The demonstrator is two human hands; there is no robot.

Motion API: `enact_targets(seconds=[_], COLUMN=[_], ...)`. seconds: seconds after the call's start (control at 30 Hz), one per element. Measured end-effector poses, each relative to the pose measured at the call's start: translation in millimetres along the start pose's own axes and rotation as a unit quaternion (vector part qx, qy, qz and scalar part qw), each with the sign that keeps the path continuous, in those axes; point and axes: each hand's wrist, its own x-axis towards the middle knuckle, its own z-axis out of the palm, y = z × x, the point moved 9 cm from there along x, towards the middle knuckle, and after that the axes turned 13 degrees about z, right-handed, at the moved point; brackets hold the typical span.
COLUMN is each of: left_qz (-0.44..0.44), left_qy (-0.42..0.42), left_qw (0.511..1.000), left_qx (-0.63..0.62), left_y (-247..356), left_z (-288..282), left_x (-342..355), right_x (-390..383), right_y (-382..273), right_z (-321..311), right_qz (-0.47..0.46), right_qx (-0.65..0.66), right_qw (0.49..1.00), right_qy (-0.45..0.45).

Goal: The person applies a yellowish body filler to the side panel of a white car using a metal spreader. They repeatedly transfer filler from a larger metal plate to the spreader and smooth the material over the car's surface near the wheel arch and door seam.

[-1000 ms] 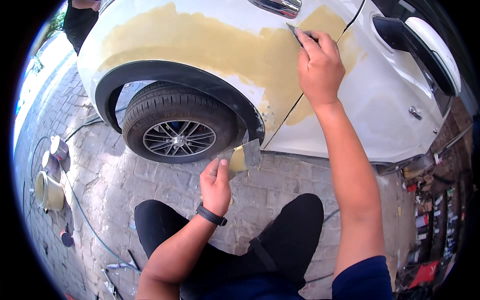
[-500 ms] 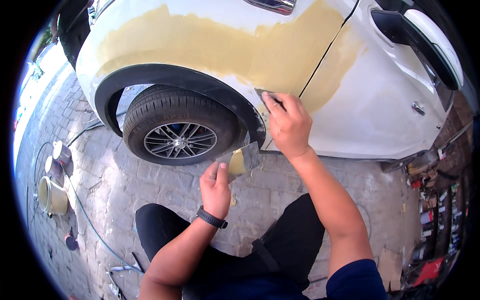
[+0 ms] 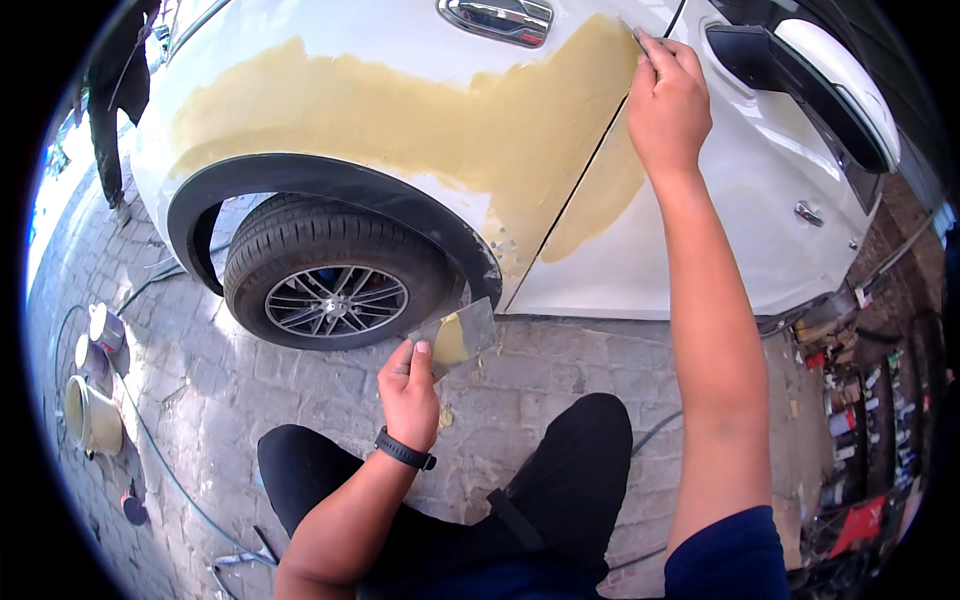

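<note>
My left hand (image 3: 410, 395) grips a flat, see-through plate (image 3: 481, 322) low in front of the car. A dab of yellow body filler (image 3: 452, 342) lies on the plate. Up at the top right of the filler-coated patch (image 3: 400, 115), my right hand (image 3: 672, 110) pinches a small putty spreader (image 3: 636, 36), mostly hidden by the fingers. Its edge is at the white fender, near the gap beside the door (image 3: 720, 240). The filler spreads in a wide band over the fender and onto the front of the door.
Below the fender stands the front wheel (image 3: 337, 305) under a black arch trim (image 3: 330, 168). The side mirror (image 3: 840, 95) juts out at the right. Pails (image 3: 100, 415) and a hose (image 3: 160, 440) are on the paving at the left. Another person (image 3: 115, 90) stands at the far left.
My right hand has moved up and to the right with the spreader, from the lower fender to the top of the filler. The left hand still holds the plate low.
</note>
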Motion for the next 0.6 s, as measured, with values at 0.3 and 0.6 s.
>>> enact_targets(seconds=[0.3,0.6], left_qz=[-0.001,-0.022], left_qy=[-0.014,0.000], left_qw=[1.000,0.999], left_qx=[0.011,0.024], left_y=[1,-8], left_z=[-4,-12], left_x=[-2,-5], right_x=[-86,-198], right_y=[-26,-72], right_z=[33,55], right_qz=[0.064,-0.010], right_qx=[0.029,0.064], right_qw=[0.997,0.998], right_qy=[-0.031,-0.026])
